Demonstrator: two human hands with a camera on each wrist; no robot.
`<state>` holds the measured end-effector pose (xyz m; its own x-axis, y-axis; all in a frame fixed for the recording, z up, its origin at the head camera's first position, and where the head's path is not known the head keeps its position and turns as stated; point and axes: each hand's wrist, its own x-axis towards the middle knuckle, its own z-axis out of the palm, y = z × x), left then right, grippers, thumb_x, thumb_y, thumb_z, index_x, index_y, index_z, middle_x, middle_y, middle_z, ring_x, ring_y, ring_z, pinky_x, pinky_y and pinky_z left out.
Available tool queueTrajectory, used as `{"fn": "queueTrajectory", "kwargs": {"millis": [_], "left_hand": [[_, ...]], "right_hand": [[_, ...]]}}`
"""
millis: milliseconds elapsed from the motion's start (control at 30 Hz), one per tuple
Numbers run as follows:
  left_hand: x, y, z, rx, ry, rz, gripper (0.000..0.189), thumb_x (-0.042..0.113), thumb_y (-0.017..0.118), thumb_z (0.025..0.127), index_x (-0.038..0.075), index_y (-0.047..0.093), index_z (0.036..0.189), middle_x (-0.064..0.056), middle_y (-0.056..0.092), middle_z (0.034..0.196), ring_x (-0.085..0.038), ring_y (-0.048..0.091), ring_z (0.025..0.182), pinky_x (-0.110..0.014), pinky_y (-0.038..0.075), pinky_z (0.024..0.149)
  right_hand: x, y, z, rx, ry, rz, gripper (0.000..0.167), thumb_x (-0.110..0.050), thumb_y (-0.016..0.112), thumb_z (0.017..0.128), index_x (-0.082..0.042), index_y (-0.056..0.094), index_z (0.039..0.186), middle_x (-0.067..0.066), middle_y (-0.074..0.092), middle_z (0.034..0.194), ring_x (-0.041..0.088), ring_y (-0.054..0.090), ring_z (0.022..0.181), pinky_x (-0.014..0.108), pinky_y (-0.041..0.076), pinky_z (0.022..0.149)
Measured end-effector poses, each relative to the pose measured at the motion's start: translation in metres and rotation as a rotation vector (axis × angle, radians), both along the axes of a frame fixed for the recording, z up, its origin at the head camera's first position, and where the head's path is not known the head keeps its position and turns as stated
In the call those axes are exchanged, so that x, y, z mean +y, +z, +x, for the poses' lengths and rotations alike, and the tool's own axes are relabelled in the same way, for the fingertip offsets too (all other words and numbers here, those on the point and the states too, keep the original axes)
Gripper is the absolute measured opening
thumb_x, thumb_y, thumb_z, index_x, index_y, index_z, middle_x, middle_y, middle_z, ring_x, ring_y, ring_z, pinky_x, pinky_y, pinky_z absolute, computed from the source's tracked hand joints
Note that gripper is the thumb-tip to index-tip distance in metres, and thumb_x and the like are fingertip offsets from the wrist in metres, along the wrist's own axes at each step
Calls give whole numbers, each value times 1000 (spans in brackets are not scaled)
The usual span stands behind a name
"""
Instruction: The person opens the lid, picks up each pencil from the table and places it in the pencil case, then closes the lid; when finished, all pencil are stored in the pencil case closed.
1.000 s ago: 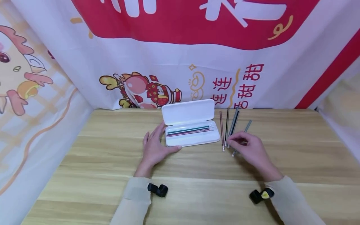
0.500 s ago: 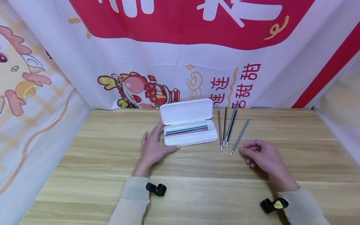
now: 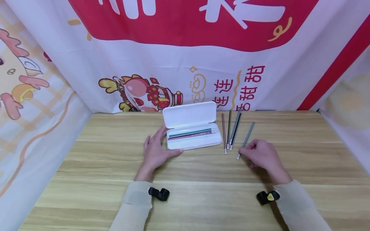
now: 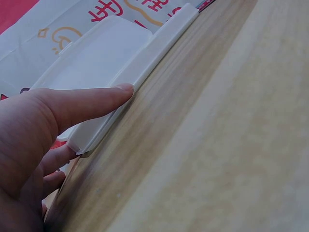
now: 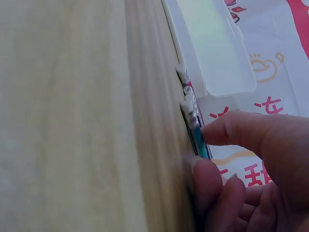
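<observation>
A white pencil case (image 3: pixel 190 146) stands with its lid (image 3: pixel 189 115) raised, and a few green and red pencils (image 3: pixel 190 133) lie inside. My left hand (image 3: pixel 154 154) grips its left end, thumb along the front wall, fingers around the left side. That thumb presses the white wall in the left wrist view. Right of the case, my right hand (image 3: pixel 261 155) pinches a teal pencil (image 3: pixel 249 133) near its eraser end between thumb and forefinger. In the right wrist view, the thumb (image 5: pixel 217 133) meets the pencil's side; its far end is hidden there.
Between the case and my right hand lie a red pencil (image 3: pixel 224 133), a black pencil (image 3: pixel 229 130) and two dark pencils (image 3: pixel 235 131) close together, erasers toward me. A printed cloth (image 3: pixel 162 57) hangs behind the wooden table (image 3: pixel 202 199).
My right hand drew back right from the pencil group, then came left onto the teal pencil and pinched it. My left hand stays on the case.
</observation>
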<state>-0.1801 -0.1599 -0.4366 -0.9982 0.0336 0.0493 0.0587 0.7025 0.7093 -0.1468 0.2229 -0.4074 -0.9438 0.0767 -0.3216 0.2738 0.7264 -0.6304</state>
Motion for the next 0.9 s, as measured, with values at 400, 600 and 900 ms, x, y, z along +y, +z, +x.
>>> {"fn": "queueTrajectory", "kwargs": {"millis": [400, 600, 900], "left_hand": [[-1, 1, 1, 1, 1, 0, 122, 53, 97, 74, 34, 26, 171, 2, 46, 171, -28, 29, 165, -55, -4, 138], [-1, 0, 1, 5, 1, 5, 121, 52, 97, 74, 34, 27, 171, 2, 47, 171, -29, 30, 165, -56, -4, 138], [-1, 1, 1, 3, 2, 7, 121, 52, 97, 75, 32, 27, 171, 2, 46, 171, -28, 29, 165, -54, -5, 138]], "right_hand": [[12, 1, 0, -49, 0, -64, 34, -35, 64, 103, -1, 68, 102, 9, 73, 82, 19, 70, 67, 32, 63, 63], [19, 5, 0, -40, -41, -203, 41, -32, 60, 105, 3, 64, 126, 11, 74, 94, 19, 72, 77, 30, 66, 69], [21, 23, 0, 60, -40, -339, 43, -32, 56, 110, 1, 58, 138, 15, 72, 113, 14, 71, 90, 27, 66, 77]]}}
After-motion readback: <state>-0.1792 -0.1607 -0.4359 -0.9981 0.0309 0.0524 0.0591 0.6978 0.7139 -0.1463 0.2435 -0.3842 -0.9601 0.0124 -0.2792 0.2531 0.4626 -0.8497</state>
